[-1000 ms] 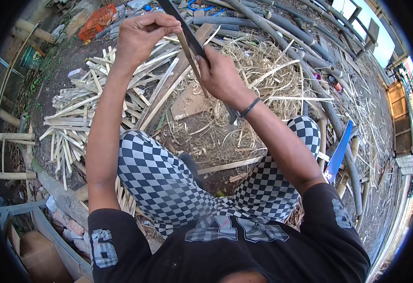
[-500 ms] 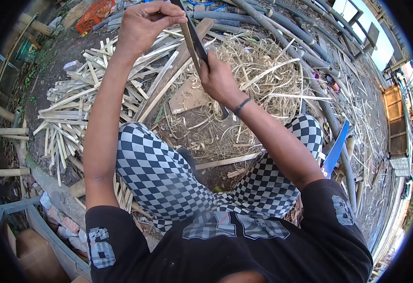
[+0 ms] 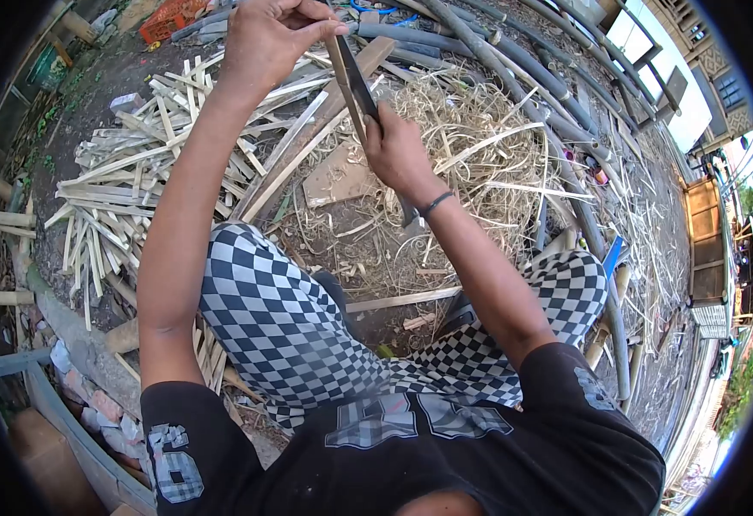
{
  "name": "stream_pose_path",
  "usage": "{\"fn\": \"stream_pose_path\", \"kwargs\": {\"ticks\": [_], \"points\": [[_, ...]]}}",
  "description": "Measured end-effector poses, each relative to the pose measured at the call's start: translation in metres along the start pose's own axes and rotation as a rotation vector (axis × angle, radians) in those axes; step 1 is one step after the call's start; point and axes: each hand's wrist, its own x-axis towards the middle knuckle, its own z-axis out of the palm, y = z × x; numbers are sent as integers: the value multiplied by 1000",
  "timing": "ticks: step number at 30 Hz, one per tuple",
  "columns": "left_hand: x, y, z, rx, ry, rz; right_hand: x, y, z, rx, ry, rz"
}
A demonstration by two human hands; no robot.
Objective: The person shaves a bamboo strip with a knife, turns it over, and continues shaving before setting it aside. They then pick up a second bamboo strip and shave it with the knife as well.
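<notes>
My left hand (image 3: 266,43) is at the top of the view, thumb and fingers pinched on the upper end of a bamboo strip (image 3: 339,67). Lower and to the right, my right hand (image 3: 399,153) is wrapped round a dark knife (image 3: 359,86), whose long blade lies along the strip. The strip runs down to the fingers of that hand, and its lower end is hard to make out. Beneath the hands lies a heap of curled bamboo shavings (image 3: 471,138). A flat wooden board (image 3: 339,176) rests on the ground between my knees and the heap.
A pile of split bamboo strips (image 3: 127,185) spreads out at the left. Long dark poles (image 3: 531,73) cross the back and right side. Beside my right knee is a blue saw blade (image 3: 611,254). An orange crate (image 3: 170,19) stands at the far left; a grey frame (image 3: 84,430) is at lower left.
My right knee has swung outward to the right and now covers more of the blue saw. The view has shifted slightly. Both hands keep their hold on the strip and knife.
</notes>
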Motion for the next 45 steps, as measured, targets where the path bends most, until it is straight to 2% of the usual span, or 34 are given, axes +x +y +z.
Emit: {"fn": "stream_pose_path", "kwargs": {"ticks": [2,3,4,5,6,8,10,12,13,14,15,16,18,20,21,23,25,26,30,33,34,36,38,40,44,45], "points": [[-6,32,3,9,-22,-68,-18,35,32,40,53,26],[-4,30,6,161,79,33,-34,65,53,16,29,117],[-4,26,2,158,81,36,-37,67,57,-14,16,191],[-4,20,-2,58,90,-27,-40,69,60,-113,-1,143],[-5,14,-7,-44,103,-90,-31,65,54,-118,0,131],[-4,9,-3,-46,110,-64,-17,59,41,-224,-147,160],[-7,9,0,-18,117,-102,-12,40,24,-233,-166,133],[-7,5,2,-2,82,-98,-15,25,17,-109,-100,73],[-7,3,3,-75,65,-94,-21,27,24,-111,-62,110],[-8,3,5,-152,43,-92,-33,51,40,-113,-71,118],[-10,11,5,-14,47,-93,-46,90,64,-148,-94,192],[-10,10,5,-13,50,-82,-48,110,74,-182,-109,254],[-8,8,3,-112,73,-85,-37,103,65,-252,-145,258],[-8,10,4,-55,72,-136,-24,99,52,-291,-224,187],[-7,14,5,-62,56,-148,-18,91,44,-274,-198,112],[-10,14,6,-74,44,-182,-14,58,32,-241,-173,114],[-9,11,6,-80,35,-128,-21,45,36,-166,-122,143],[-11,11,7,-84,35,-135,-31,60,48,-168,-128,148],[-10,10,6,-148,15,-115,-91,199,111,-376,-282,429],[-10,10,8,-151,12,-69,-97,216,115,-309,-368,463],[-10,6,8,-156,10,-81,-96,206,113,-309,-377,472],[-7,-4,5,-231,51,-79,-77,175,109,-160,-142,287],[-7,-4,3,-199,71,-132,-56,125,88,-109,-39,232],[-5,-2,4,-127,83,-120,-34,82,63,-37,-33,188],[-4,1,4,-128,67,-62,-31,71,66,74,72,105],[-3,1,4,-220,35,-75,-40,88,82,9,80,177]]}}
